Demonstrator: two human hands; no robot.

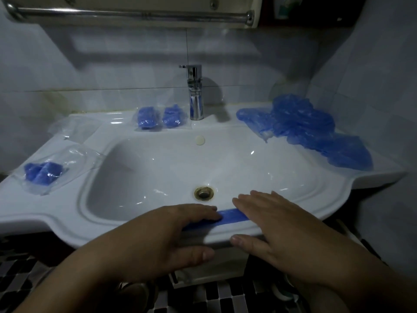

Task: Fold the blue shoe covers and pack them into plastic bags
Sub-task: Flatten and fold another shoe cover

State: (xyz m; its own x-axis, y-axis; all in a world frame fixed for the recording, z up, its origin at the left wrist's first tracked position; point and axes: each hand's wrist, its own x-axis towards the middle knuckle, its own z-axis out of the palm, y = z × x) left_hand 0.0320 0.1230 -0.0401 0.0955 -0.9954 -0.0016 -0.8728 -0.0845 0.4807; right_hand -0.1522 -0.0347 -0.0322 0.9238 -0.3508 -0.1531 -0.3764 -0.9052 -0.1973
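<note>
A folded blue shoe cover [230, 216] is seen as a narrow flat strip on the front rim of the white sink [67, 218], lower centre of the frame, just below the drain [203, 193]. The left hand [171, 233] is laid over the strip's left end, fingers straight and pressed flat on it, thumb below the rim edge; its grip is apart, nothing clamped. The right hand [282, 222] is laid over the strip's right end, fingers spread and flat, thumb at the rim's front edge; its grip is likewise apart. Only the middle of the strip is visible between the two hands. A loose pile of unfolded shoe covers [304, 129] is noted on the sink ledge at right of the frame. Two packed bags [147, 118] [172, 116], each holding folded blue covers, are recorded side by side at the back ledge, just left of the chrome faucet [195, 93]. A third packed bag [42, 172] lies on the ledge at left of the frame. An empty clear plastic bag [70, 129] lies behind it, toward the upper left. A metal towel bar [135, 14] runs across the top of the frame.
</note>
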